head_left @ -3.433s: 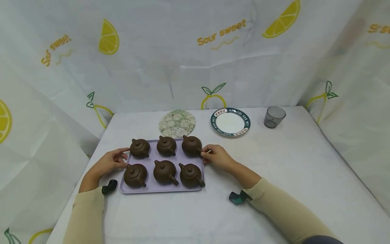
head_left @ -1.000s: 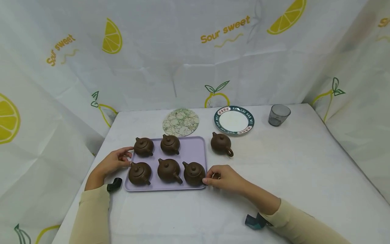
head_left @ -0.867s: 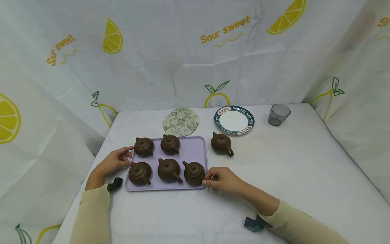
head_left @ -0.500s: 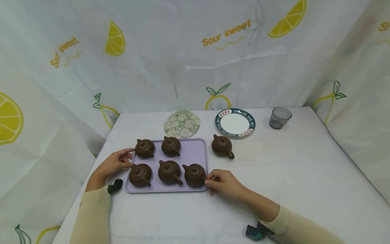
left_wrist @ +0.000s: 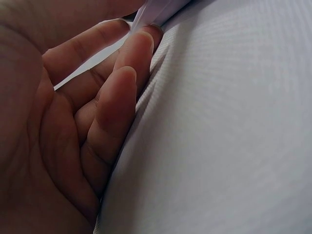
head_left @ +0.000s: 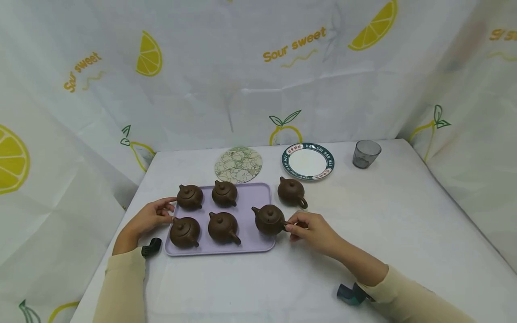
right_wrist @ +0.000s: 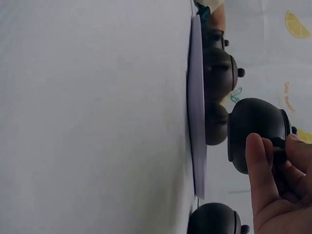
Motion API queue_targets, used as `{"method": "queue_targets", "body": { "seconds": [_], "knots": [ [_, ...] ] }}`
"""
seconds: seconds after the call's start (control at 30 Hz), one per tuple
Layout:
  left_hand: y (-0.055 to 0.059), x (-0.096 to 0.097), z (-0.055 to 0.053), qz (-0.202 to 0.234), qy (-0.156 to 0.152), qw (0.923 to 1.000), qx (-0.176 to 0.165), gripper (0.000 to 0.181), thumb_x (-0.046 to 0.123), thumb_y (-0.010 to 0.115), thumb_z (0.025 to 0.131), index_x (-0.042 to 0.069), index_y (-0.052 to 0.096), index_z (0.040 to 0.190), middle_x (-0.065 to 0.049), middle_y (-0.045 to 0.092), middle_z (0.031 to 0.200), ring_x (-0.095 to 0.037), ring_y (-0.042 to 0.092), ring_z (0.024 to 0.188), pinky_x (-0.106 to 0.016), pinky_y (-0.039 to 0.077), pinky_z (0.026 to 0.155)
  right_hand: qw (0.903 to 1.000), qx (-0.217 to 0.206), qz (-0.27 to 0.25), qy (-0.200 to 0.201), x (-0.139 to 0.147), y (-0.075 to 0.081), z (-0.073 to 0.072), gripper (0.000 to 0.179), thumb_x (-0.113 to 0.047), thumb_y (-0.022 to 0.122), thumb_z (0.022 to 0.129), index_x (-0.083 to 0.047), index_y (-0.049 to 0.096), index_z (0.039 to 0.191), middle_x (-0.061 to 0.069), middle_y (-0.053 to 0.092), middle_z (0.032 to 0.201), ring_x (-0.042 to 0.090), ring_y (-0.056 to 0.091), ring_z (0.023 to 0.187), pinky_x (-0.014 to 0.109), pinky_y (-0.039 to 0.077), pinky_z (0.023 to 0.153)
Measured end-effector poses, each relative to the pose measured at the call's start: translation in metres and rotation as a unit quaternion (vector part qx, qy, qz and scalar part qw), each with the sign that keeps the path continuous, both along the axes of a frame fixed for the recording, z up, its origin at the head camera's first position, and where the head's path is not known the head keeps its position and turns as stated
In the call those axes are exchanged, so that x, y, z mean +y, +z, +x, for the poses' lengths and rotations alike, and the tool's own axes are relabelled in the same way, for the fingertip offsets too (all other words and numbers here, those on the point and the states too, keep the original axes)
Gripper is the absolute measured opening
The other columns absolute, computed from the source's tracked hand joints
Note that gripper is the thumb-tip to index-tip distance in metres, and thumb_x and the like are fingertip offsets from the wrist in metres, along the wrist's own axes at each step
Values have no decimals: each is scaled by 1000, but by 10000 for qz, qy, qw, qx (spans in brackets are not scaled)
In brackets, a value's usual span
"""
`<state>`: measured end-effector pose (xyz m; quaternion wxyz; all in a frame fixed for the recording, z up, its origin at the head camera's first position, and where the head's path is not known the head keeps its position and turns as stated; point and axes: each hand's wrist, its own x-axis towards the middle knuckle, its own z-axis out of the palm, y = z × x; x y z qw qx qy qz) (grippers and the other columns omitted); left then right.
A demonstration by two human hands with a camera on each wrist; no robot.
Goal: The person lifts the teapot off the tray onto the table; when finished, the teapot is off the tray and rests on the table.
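My right hand (head_left: 313,229) pinches the handle of a dark brown teapot (head_left: 269,220) between thumb and fingers. In the right wrist view, this teapot (right_wrist: 256,129) is raised off the lilac tray (right_wrist: 196,112), with a gap under its base. My left hand (head_left: 147,218) grips the left edge of the tray (head_left: 252,242), thumb and index finger apart along the rim, the other fingers curled at its side. Several matching teapots stand on the tray, such as the front middle teapot (head_left: 221,226). Another teapot (head_left: 291,191) stands on the table off the tray's right side.
Behind the tray lies a round patterned mat (head_left: 238,164). Right of it is a white plate with a green lettered rim (head_left: 287,167), then a grey see-through glass (head_left: 366,154). A lemon-printed cloth (head_left: 226,58) hangs at the back.
My right hand set one teapot on the table right of the tray, then took the front right teapot by its handle and lifted it rightward and back. My left hand stays at the tray.
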<state>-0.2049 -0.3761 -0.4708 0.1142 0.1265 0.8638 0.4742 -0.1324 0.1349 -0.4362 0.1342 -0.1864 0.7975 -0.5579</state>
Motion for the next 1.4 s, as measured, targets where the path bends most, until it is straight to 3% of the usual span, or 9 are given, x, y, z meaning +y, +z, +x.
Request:
{"method": "queue_targets", "body": {
  "seconds": [0.27,0.57,0.77,1.03,1.4],
  "knots": [
    [2,1,-3,13,-46,9999,135,64,-3,73,81,-7,46,138,-14,60,103,-12,59,76,-21,46,69,9978,102,80,-645,38,20,-14,16,-13,63,95,2,64,102,24,62,95,24,68,80,32,55,73],
    [-2,0,-7,195,-105,9997,77,64,-7,71,80,-9,45,138,-15,59,102,-13,60,75,-22,47,68,9901,231,417,-1321,80,34,-27,28,-15,61,98,9,60,111,20,64,93,24,70,82,36,54,77],
    [-2,-1,-5,144,-86,9998,86,65,-6,72,79,-9,45,138,-16,59,103,-12,60,75,-21,47,68,9853,85,681,-1564,99,23,-39,33,-21,60,98,8,59,113,15,66,90,22,70,83,29,53,78],
    [0,0,0,83,-32,10000,32,66,-5,73,79,-9,43,139,-20,58,105,-12,59,76,-21,47,69,9836,-527,189,-1716,113,1,-53,34,-14,59,98,16,55,113,28,60,104,14,69,80,28,54,75],
    [2,0,3,293,-106,9995,18,67,-8,71,80,-12,41,139,-23,57,106,-11,59,76,-21,47,69,9840,-674,97,-1648,117,-9,-61,35,-13,59,98,18,54,113,25,61,103,14,69,80,28,54,75]
  ]
}}
